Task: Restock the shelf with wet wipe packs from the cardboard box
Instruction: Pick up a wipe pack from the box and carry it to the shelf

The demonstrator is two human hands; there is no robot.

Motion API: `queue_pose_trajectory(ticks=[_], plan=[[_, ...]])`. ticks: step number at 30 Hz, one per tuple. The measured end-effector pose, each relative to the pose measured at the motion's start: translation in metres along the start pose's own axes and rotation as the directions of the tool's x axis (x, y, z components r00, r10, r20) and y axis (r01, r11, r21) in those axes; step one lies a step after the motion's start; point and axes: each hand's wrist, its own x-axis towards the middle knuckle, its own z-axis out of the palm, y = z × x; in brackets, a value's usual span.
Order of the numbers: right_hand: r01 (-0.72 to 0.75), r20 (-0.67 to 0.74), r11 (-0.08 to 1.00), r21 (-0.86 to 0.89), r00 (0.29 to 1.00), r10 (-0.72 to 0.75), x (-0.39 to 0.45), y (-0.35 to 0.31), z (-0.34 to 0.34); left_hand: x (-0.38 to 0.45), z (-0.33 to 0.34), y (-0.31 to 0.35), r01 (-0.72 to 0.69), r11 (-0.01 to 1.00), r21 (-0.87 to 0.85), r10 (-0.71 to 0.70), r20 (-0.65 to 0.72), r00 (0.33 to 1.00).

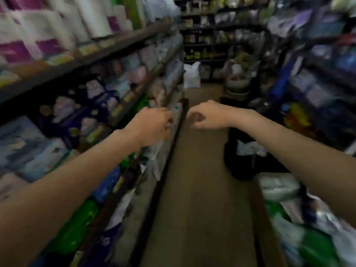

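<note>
1. Evidently the step in hand is seating a pack on the left shelf (173,139): the left hand (152,124) reaches to the shelf's front edge, its fingers (169,117) curled round something pale that is probably a wet wipe pack (174,114), though motion blur hides its outline.
2. The right hand (204,116) hangs just beside it over the aisle floor (192,189), fingers loosely curled and holding nothing.
3. To do this well, the person should push the pack flat against the packs already in the row, then let the free hand square the row's face so nothing overhangs the edge.
4. The pack's direction is hard to judge; what shows suggests its long axis runs along the shelf edge, away from the camera, but which face points outward cannot be told.
5. No cardboard box can be made out with certainty; a dark heap (244,151) with pale packs on it sits on the floor to the right, well apart from the hands, and the next pack would likely come from that side.
</note>
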Motion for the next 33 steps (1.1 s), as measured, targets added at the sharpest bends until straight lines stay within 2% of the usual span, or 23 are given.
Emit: queue_pose_trajectory(ticks=[3,6,8,12,18,21,25,28,30,33], plan=[[-0.289,0.060,0.956,0.054,0.956,0.286,-0.093,0.099,0.038,0.059,0.041,0.103,-0.238,0.971,-0.036,0.240,0.067,0.968],[-0.540,0.069,0.832,0.124,0.841,0.536,-0.190,0.184,0.072,0.105,0.074,0.201,-0.435,0.895,-0.098,0.444,0.116,0.888],[-0.648,0.102,0.743,0.165,0.761,0.641,-0.248,0.232,0.096,0.130,0.096,0.265,-0.494,0.854,-0.163,0.517,0.150,0.843],[-0.799,0.280,0.586,0.136,0.598,0.751,-0.338,0.319,0.163,0.175,0.149,0.377,-0.540,0.800,-0.259,0.599,0.316,0.736],[-0.845,0.449,0.527,0.090,0.507,0.736,-0.381,0.373,0.249,0.208,0.203,0.453,-0.505,0.789,-0.351,0.615,0.473,0.631],[-0.819,0.414,0.574,0.004,0.524,0.745,-0.380,0.398,0.289,0.213,0.227,0.465,-0.424,0.813,-0.399,0.581,0.528,0.619],[-0.716,0.391,0.678,-0.169,0.583,0.712,-0.373,0.429,0.322,0.219,0.253,0.469,-0.372,0.847,-0.381,0.531,0.645,0.549],[-0.668,0.414,0.695,-0.267,0.572,0.708,-0.366,0.447,0.338,0.232,0.257,0.480,-0.333,0.862,-0.381,0.506,0.646,0.571],[-0.627,0.469,0.732,-0.268,0.578,0.667,-0.358,0.457,0.346,0.238,0.257,0.491,-0.298,0.855,-0.425,0.515,0.619,0.593],[-0.639,0.530,0.738,-0.217,0.558,0.638,-0.350,0.473,0.347,0.237,0.260,0.499,-0.290,0.829,-0.479,0.554,0.628,0.547]])
